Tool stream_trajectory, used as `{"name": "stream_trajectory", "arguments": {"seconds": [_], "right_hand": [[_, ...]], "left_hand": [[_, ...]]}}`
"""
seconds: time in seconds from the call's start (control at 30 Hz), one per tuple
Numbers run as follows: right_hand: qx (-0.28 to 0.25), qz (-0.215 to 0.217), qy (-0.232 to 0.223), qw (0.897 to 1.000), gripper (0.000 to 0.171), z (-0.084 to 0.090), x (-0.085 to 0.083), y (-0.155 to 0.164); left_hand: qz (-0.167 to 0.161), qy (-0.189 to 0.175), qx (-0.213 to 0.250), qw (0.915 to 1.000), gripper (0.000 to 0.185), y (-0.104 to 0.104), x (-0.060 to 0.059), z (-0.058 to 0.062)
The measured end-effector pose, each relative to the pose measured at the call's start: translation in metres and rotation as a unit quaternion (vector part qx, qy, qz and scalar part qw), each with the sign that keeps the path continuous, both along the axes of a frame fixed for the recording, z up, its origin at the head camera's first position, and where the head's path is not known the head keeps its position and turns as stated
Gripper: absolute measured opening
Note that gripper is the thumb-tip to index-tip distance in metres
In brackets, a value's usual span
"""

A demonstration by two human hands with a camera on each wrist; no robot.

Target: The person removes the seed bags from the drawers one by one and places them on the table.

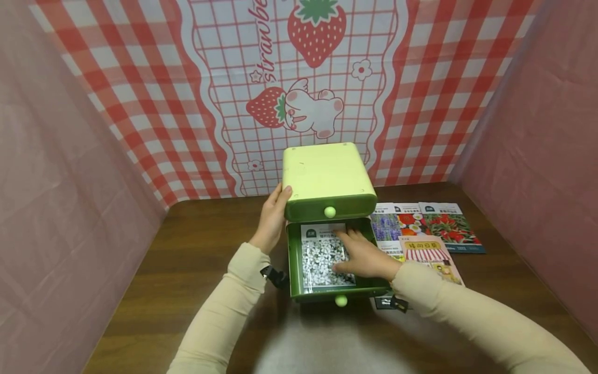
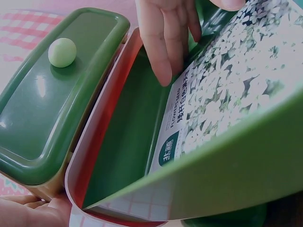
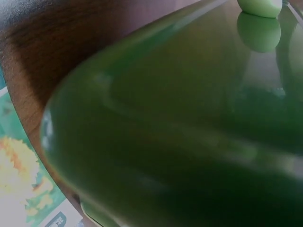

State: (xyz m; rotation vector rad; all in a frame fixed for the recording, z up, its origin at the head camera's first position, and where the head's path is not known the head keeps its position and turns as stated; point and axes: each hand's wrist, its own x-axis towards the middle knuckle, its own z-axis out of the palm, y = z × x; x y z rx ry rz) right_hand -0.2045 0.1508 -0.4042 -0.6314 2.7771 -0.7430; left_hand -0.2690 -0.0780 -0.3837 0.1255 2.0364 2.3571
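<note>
A small two-drawer desktop chest with a pale yellow-green top (image 1: 327, 171) stands on the table. Its upper drawer (image 1: 303, 210) is closed; the lower green drawer (image 1: 295, 259) is pulled out. In that drawer a seed packet (image 1: 322, 262) with white flowers lies face up. My left hand (image 1: 270, 223) rests against the chest's left side, fingertips at the top front corner. My right hand (image 1: 364, 254) reaches into the drawer, spread over the packet's right edge. The left wrist view shows its fingers (image 2: 163, 42) extended beside the packet. In the right wrist view the drawer front (image 3: 165, 118) hides that hand.
Right of the chest lie several flower seed packets (image 1: 450, 226), with a pink striped-awning packet (image 1: 430, 254) nearer me. A red checked strawberry cloth (image 1: 149, 78) hangs behind. Pink curtains (image 1: 528, 130) flank the brown wooden table (image 1: 187, 291).
</note>
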Motion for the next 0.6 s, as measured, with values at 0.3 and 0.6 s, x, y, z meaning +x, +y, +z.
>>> {"name": "stream_trajectory", "arguments": {"seconds": [0.3, 0.6], "right_hand": [[-0.029, 0.013, 0.016, 0.999, 0.087, -0.0035, -0.0008, -0.0004], [-0.056, -0.032, 0.046, 0.997, 0.070, -0.0034, -0.0044, -0.0045]], "left_hand": [[-0.002, -0.001, 0.004, 1.0000, 0.069, -0.0004, -0.0004, -0.0014], [-0.003, 0.001, 0.005, 1.0000, 0.070, 0.0000, -0.0001, -0.0007]]}}
